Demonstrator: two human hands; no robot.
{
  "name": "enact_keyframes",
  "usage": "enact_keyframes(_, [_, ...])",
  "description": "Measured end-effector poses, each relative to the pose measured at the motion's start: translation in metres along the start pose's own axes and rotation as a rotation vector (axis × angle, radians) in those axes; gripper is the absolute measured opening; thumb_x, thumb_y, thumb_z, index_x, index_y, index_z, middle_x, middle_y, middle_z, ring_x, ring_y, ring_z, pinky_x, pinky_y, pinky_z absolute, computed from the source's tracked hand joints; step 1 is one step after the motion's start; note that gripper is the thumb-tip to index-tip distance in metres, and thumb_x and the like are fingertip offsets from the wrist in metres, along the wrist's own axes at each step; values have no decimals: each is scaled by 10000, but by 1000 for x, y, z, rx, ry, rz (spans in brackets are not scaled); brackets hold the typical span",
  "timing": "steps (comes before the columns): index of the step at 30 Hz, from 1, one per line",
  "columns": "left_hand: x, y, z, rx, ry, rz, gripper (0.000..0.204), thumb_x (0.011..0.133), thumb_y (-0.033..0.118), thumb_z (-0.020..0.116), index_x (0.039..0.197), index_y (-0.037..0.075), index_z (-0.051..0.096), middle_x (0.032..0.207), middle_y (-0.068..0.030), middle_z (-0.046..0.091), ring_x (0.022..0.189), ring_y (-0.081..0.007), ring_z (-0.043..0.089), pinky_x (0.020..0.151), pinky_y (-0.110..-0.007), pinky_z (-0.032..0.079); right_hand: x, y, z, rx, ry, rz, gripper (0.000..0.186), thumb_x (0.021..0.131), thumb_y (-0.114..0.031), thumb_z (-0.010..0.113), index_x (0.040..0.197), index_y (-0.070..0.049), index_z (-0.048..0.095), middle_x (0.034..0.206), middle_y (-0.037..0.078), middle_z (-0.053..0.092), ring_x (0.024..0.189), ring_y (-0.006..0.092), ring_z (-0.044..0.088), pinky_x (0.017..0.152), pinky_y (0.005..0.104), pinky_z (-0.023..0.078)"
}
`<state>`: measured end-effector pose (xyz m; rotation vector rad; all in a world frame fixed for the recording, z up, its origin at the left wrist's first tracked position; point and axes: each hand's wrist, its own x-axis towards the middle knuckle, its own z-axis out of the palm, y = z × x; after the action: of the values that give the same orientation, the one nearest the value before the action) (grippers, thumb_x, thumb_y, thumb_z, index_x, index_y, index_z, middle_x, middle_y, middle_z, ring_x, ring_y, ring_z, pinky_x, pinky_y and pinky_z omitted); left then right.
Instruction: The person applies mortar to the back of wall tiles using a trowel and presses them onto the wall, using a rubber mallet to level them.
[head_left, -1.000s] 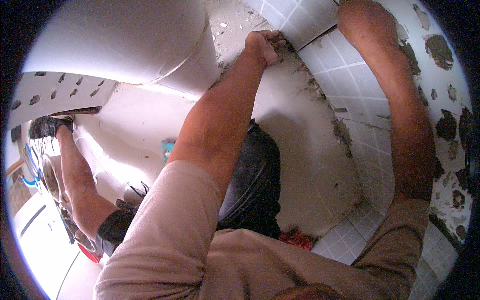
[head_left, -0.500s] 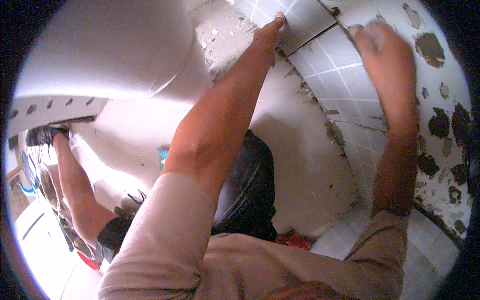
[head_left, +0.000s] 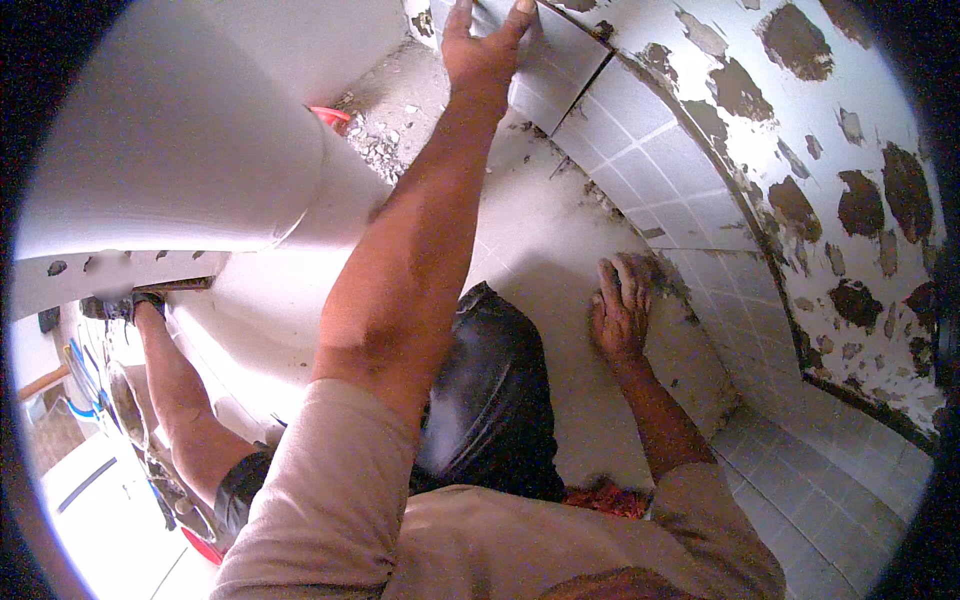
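My left hand [head_left: 480, 60] reaches to the top of the view and lies against a grey-white wall tile [head_left: 560, 65]. Its thumb and fingers are apart, and some fingertips are cut off by the picture's edge. Lower down, my right hand [head_left: 622, 308] is spread flat on the pale, dusty floor [head_left: 585, 390], close to the foot of the tiled wall [head_left: 670, 165]; nothing shows in it. Between the upper tile and the neighbouring tiles runs a dark open joint [head_left: 583, 92]. My knee in dark cloth [head_left: 490, 390] is between my two arms.
Above the tiles, the white wall [head_left: 820, 170] carries dark chipped patches. A large white rounded form [head_left: 190, 150] fills the upper left, with rubble [head_left: 385, 135] and a red object [head_left: 330, 118] behind it. A bare lower leg [head_left: 180, 390] and red cloth [head_left: 607, 500] are lower down.
My right hand has come down from the upper edge of the wall tiles to the floor. My left hand has shifted left and up along the tile, and the view has turned slightly.
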<state>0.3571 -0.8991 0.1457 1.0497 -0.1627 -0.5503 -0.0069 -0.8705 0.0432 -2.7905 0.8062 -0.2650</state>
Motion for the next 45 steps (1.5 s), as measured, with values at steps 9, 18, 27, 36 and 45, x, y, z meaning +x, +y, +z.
enact_keyframes(9, [-11,8,4,100,-13,-18,872,820,257,823,1514,62,332,1252,-184,605,1091,-270,601,863,-387,527,-3,6,1,-37,22,-22,553,842,-106,609,1386,-69,516,1451,155,413,1364,415,344,1136,559,230])
enact_keyframes(18, [-16,-14,-9,525,168,501,756,906,261,693,1469,-69,312,1472,-306,380,1344,-395,413,1104,-428,357,-9,14,22,-25,111,-87,464,905,-182,526,1353,-69,549,1447,175,427,1361,385,374,1126,559,255])
enact_keyframes(27, [-276,65,-178,945,-35,116,346,900,202,709,698,-23,542,620,-116,524,607,-163,489,570,-333,401,-11,13,27,21,133,9,420,901,-174,514,1298,-47,568,1418,165,475,1311,387,430,1102,486,329])
enact_keyframes(36, [-424,93,-331,1198,139,-255,87,826,65,678,894,18,652,780,-185,649,720,-320,638,684,-392,508,-18,15,42,-148,213,28,479,899,-202,520,1340,-18,547,1374,193,516,1262,380,479,1074,460,362])
enact_keyframes(45, [-438,51,-367,1265,-314,-142,144,919,97,533,989,1,615,930,-249,623,853,-461,620,738,-507,513,41,-89,-7,148,-82,308,256,913,-200,648,1025,26,691,921,148,716,875,274,686,824,370,508])
